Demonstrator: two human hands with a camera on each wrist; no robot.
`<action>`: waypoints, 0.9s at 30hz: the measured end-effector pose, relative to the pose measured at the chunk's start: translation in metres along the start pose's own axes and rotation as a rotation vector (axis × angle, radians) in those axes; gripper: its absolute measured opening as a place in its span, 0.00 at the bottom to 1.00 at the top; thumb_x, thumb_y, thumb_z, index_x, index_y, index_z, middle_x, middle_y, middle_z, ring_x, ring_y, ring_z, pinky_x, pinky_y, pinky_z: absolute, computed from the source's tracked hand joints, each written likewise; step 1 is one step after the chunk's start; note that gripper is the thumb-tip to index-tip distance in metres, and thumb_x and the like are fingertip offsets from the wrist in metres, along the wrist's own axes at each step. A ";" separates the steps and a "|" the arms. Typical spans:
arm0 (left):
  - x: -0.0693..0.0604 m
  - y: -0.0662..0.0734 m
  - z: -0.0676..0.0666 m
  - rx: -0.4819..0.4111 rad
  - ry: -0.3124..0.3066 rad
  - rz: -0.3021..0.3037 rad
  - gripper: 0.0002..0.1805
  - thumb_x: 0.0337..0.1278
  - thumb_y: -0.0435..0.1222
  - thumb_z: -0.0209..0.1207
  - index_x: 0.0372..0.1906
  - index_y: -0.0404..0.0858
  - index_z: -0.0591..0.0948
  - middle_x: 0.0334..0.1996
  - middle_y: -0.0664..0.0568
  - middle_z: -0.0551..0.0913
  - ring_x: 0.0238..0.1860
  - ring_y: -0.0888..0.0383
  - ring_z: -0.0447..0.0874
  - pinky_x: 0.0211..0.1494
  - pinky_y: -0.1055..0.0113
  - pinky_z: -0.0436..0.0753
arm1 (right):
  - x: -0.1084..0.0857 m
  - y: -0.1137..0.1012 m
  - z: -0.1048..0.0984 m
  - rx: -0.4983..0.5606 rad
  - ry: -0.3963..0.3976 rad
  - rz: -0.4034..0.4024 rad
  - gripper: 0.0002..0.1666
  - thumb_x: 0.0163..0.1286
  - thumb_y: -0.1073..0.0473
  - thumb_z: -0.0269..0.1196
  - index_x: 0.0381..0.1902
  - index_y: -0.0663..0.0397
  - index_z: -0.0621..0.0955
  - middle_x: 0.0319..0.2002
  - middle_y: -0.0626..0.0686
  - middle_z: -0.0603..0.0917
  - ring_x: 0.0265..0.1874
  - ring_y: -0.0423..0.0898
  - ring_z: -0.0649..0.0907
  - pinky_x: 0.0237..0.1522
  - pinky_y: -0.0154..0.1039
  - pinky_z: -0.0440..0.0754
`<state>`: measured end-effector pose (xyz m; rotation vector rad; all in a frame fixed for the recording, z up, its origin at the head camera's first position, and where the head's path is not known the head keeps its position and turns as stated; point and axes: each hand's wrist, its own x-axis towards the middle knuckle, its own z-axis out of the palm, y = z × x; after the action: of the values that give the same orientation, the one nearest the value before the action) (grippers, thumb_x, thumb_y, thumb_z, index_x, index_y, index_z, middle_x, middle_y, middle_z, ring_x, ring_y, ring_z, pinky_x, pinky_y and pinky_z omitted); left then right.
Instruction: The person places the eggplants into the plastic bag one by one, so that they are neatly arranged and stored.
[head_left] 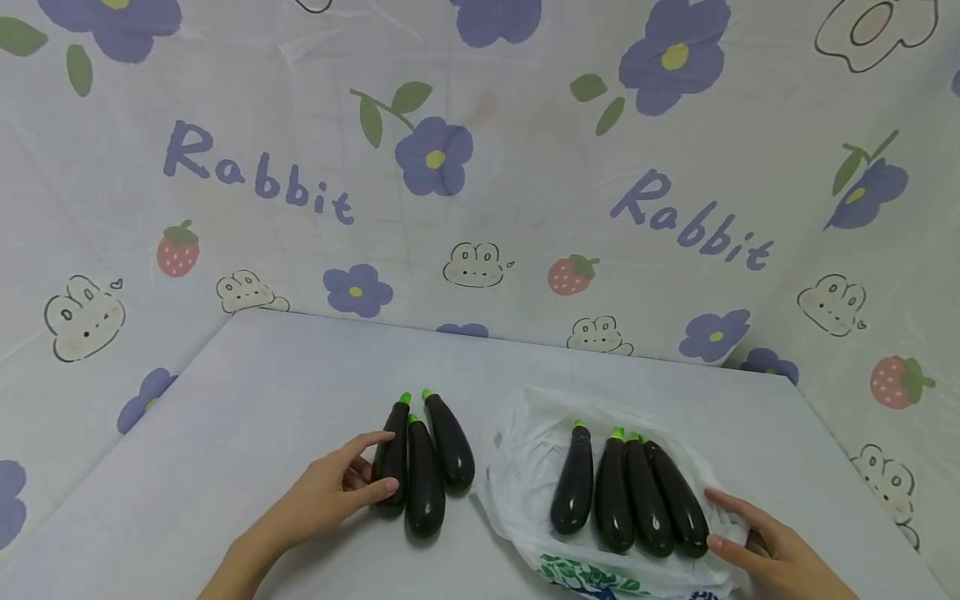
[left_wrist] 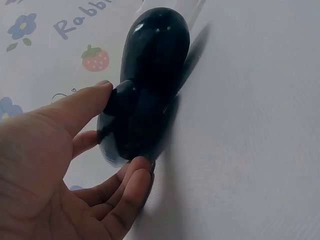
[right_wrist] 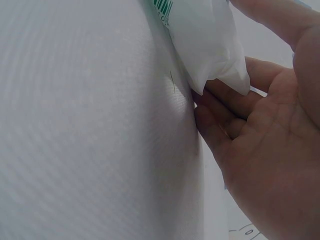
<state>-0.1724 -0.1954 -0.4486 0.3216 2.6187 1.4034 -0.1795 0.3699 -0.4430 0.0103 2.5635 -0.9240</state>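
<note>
Three dark eggplants with green stems lie together on the white table; my left hand (head_left: 322, 496) has its thumb and fingers around the leftmost one (head_left: 392, 467). In the left wrist view, the left hand (left_wrist: 75, 165) touches opposite sides of a dark eggplant (left_wrist: 137, 120). Several more eggplants (head_left: 613, 500) lie side by side on a white plastic bag (head_left: 525, 467). At the bag's right edge is my right hand (head_left: 780, 550), its fingers loosely bent and touching the plastic. The right wrist view shows that hand (right_wrist: 270, 115) beside the bag's crumpled corner (right_wrist: 215, 50).
The white-covered table (head_left: 300, 375) has a patterned cloth (head_left: 480, 200) hanging behind it and at both sides. A gap of table surface separates the three eggplants from the bag. Green and blue print marks the bag's near side.
</note>
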 end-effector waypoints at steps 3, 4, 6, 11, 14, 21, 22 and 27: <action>0.000 0.001 0.001 0.017 -0.001 0.013 0.39 0.67 0.51 0.68 0.78 0.48 0.68 0.41 0.51 0.80 0.38 0.58 0.79 0.39 0.69 0.78 | 0.000 0.001 0.000 -0.008 0.001 -0.001 0.47 0.79 0.40 0.59 0.83 0.59 0.58 0.77 0.70 0.62 0.55 0.40 0.73 0.62 0.49 0.79; 0.000 0.001 0.001 0.025 -0.002 0.018 0.40 0.66 0.51 0.68 0.79 0.48 0.68 0.40 0.50 0.80 0.37 0.59 0.78 0.38 0.69 0.78 | 0.001 0.000 0.000 -0.006 0.001 -0.002 0.47 0.79 0.40 0.59 0.82 0.60 0.58 0.77 0.70 0.62 0.56 0.41 0.73 0.63 0.51 0.79; 0.000 0.002 0.002 0.048 -0.004 0.030 0.41 0.67 0.52 0.67 0.80 0.48 0.66 0.39 0.50 0.78 0.36 0.60 0.76 0.36 0.69 0.76 | 0.001 0.000 0.000 -0.002 0.002 -0.006 0.47 0.79 0.40 0.59 0.82 0.60 0.58 0.78 0.72 0.60 0.58 0.43 0.73 0.66 0.58 0.76; -0.001 0.003 0.002 0.093 -0.009 0.046 0.38 0.70 0.52 0.64 0.80 0.51 0.67 0.36 0.52 0.74 0.35 0.60 0.72 0.35 0.68 0.73 | 0.001 0.000 0.000 -0.022 0.003 -0.015 0.46 0.79 0.41 0.59 0.82 0.60 0.59 0.75 0.71 0.64 0.57 0.42 0.73 0.60 0.48 0.79; -0.001 0.003 0.002 0.084 -0.005 0.038 0.36 0.70 0.51 0.64 0.79 0.50 0.69 0.34 0.52 0.75 0.34 0.59 0.72 0.35 0.67 0.72 | 0.001 -0.002 -0.001 -0.026 0.006 -0.008 0.46 0.79 0.40 0.59 0.82 0.60 0.59 0.72 0.70 0.67 0.56 0.45 0.73 0.57 0.45 0.78; 0.000 0.003 0.002 0.065 -0.016 0.015 0.35 0.70 0.52 0.64 0.77 0.48 0.70 0.31 0.54 0.78 0.30 0.59 0.75 0.33 0.67 0.75 | 0.000 0.000 -0.002 -0.028 0.010 -0.020 0.46 0.79 0.41 0.60 0.82 0.60 0.59 0.74 0.68 0.66 0.53 0.39 0.72 0.55 0.36 0.78; 0.000 0.003 0.002 0.064 -0.019 0.011 0.35 0.70 0.51 0.64 0.77 0.48 0.70 0.31 0.54 0.78 0.30 0.59 0.75 0.32 0.67 0.75 | 0.000 0.001 -0.002 -0.022 0.009 -0.026 0.46 0.79 0.41 0.60 0.82 0.60 0.59 0.75 0.69 0.65 0.54 0.37 0.72 0.53 0.32 0.78; -0.001 0.004 0.003 0.056 -0.029 0.005 0.36 0.70 0.51 0.64 0.78 0.49 0.69 0.31 0.53 0.78 0.30 0.59 0.75 0.31 0.67 0.75 | -0.001 0.004 -0.001 0.010 0.003 -0.048 0.45 0.79 0.43 0.60 0.82 0.60 0.59 0.77 0.71 0.62 0.53 0.29 0.72 0.49 0.25 0.75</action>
<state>-0.1700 -0.1915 -0.4471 0.3533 2.6395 1.3195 -0.1784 0.3740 -0.4439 -0.0471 2.5723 -0.9545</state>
